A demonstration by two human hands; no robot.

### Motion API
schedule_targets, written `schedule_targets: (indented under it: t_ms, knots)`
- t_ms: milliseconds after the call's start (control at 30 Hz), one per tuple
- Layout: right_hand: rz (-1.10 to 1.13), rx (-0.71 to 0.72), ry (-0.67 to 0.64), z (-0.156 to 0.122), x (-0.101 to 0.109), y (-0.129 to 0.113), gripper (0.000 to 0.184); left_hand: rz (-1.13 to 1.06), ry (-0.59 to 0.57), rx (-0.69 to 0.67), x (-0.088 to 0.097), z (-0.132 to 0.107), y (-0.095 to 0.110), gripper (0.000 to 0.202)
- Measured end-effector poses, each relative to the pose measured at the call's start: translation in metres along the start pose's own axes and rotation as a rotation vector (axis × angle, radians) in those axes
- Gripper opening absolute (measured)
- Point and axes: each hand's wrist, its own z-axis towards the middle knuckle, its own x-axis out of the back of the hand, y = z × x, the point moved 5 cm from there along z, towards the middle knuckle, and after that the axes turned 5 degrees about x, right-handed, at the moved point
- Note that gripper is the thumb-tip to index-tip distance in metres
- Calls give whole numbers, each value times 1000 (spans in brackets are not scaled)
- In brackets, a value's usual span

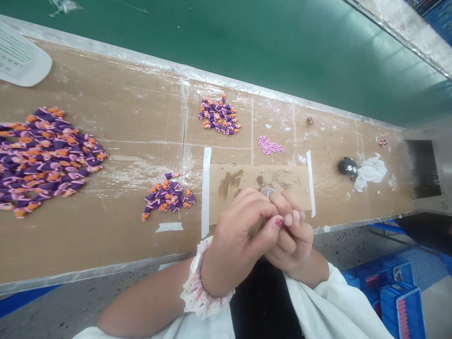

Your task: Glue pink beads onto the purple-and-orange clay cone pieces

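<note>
My left hand [236, 240] and my right hand [293, 240] are pressed together at the near edge of the brown worktop [123, 122]. Both hands have their fingers curled into a pinch. A small clear object [267, 191] shows at the fingertips; what it is I cannot make out. A frilly scrunchie [197, 287] sits on my left wrist. Just beyond the hands lies a taped cardboard patch [254, 181] with dark smears. A small pile of purple-and-orange pieces [167, 195] lies left of the hands.
A large heap of the same purple pieces [45, 155] fills the left side; another pile [219, 115] and pink beads [270, 146] lie further back. A black toy figure [348, 167] and crumpled white wrap [370, 172] sit right. A green conveyor [247, 42] runs behind. Blue crates [399, 287] stand lower right.
</note>
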Motion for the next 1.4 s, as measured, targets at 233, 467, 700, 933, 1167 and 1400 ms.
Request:
schedule_targets:
  t_ms: [233,467,700,933,1167,1400]
  knots:
    - [101,-5,-41,0,-1,1,30,-7,-35,23,-1,1,-1,16]
    - [115,-30,-54,2,-2,-1,33,-17,-98,16,0,0,-2,15]
    - [37,-55,-20,2,-2,-2,34,50,-117,10,3,1,-3,12]
    - [-154,-1,54,-1,0,-5,36,177,-46,-99,5,0,2,12]
    - [-68,-26,43,1,-1,-3,37,241,-9,-130,4,-2,3,13]
    - [3,-51,9,1,-2,-3,34,221,-37,-110,6,-1,2,15]
